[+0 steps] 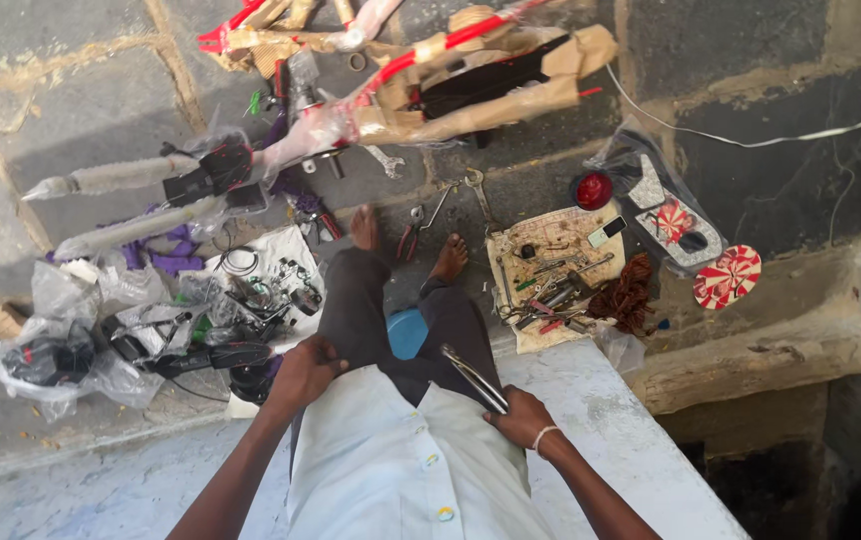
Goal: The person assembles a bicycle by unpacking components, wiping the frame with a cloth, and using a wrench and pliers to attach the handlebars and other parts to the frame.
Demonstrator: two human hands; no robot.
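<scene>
A long metal tool (pixel 474 378), looks like a wrench or bar, is gripped in the right hand (pixel 523 416), fingers clamped around its lower end, with the shaft angled up and left across the right thigh. The left hand (pixel 306 368) is pressed flat-ish on the left thigh, fingers curled loosely onto the dark trousers, nothing held in it. The person is seen seated on a pale ledge (pixel 601 400), bare feet down on the stone floor (pixel 71 90), and a blue round thing (pixel 407 333) is seen between the knees.

Pretty messy floor, tbh. Just beyond the toes, pliers (pixel 413 232) and a spanner (pixel 479 195) are laid out. To the right, a sheet of cardboard (pixel 541 235) is covered with small tools and screws, with a brown tangle (pixel 629 292) at its edge and a red round lens (pixel 593 190) just above it. A red-and-white striped disc (pixel 728 276) is lying further right. On the left, plastic bags (pixel 61 350) of dark parts and cables are piled up, and wrapped frame parts (pixel 431 90) taped in cardboard are spread across the top.
</scene>
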